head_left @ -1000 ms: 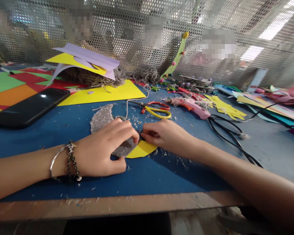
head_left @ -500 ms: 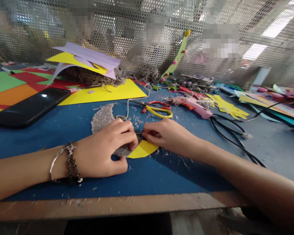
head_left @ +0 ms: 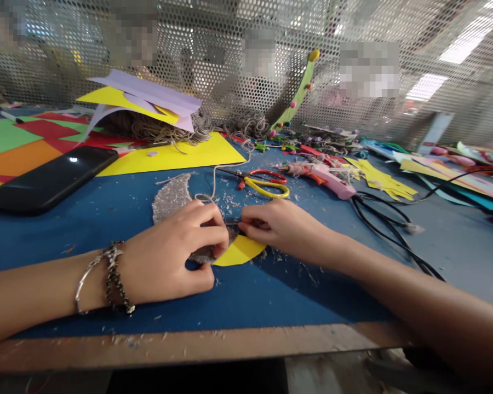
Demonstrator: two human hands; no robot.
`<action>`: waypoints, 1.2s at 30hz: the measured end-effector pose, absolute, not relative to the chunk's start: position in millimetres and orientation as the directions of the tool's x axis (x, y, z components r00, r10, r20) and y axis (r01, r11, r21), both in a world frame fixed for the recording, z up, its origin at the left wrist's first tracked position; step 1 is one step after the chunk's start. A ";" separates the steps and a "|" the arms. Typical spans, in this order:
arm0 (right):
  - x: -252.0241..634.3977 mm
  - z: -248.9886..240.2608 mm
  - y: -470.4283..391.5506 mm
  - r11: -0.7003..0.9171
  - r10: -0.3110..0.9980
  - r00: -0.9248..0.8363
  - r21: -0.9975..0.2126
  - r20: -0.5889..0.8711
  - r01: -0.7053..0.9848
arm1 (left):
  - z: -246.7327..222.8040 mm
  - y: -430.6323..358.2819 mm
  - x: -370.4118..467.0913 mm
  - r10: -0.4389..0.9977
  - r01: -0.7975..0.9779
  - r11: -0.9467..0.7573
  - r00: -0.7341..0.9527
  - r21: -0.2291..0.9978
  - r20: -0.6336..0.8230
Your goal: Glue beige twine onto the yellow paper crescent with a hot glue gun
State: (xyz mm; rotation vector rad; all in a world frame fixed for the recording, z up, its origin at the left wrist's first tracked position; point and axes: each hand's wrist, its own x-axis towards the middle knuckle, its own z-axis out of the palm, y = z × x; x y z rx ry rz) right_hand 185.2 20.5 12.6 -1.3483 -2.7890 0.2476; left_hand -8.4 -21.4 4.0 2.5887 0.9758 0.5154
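Observation:
A grey yarn-covered crescent [head_left: 170, 200] lies on the blue tabletop, its lower end showing a yellow part [head_left: 240, 250]. My left hand [head_left: 176, 251] rests over the grey part with fingers bent, pressing it against the table. To the right, my right hand [head_left: 277, 221] is pinched at the upper edge of the yellow part, on a thin grey strand that runs between the two hands. Behind the hands, a loop of yarn [head_left: 213, 183] curls down to the crescent. Scissors [head_left: 267, 183] with red and yellow handles lie just beyond my right hand.
A black phone [head_left: 51, 178] lies at left, near coloured sheets [head_left: 20, 137]. Farther back are a yellow sheet [head_left: 181, 156] and a yarn heap [head_left: 168, 128]. A pink glue gun [head_left: 331, 180] with black cables [head_left: 390, 230] sits at right. A mesh screen [head_left: 217, 60] stands behind.
My left wrist has shifted slightly left and down, and the left fingers have moved a little over the grey part. My right hand has hardly moved.

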 end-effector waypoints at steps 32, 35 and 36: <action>184.1 14.4 19.1 0.588 0.794 -0.604 -0.166 -0.065 0.791 | 5.6 -27.0 -16.0 0.704 0.610 -0.697 0.684 0.378 0.193; 184.9 14.6 18.9 0.598 0.788 -0.613 -0.168 -0.060 0.784 | 6.2 -25.5 -21.9 0.654 0.571 -0.743 0.730 0.350 0.197; 185.2 14.5 19.0 0.601 0.785 -0.617 -0.169 -0.058 0.781 | 5.9 -25.2 -23.9 0.634 0.555 -0.759 0.749 0.341 0.193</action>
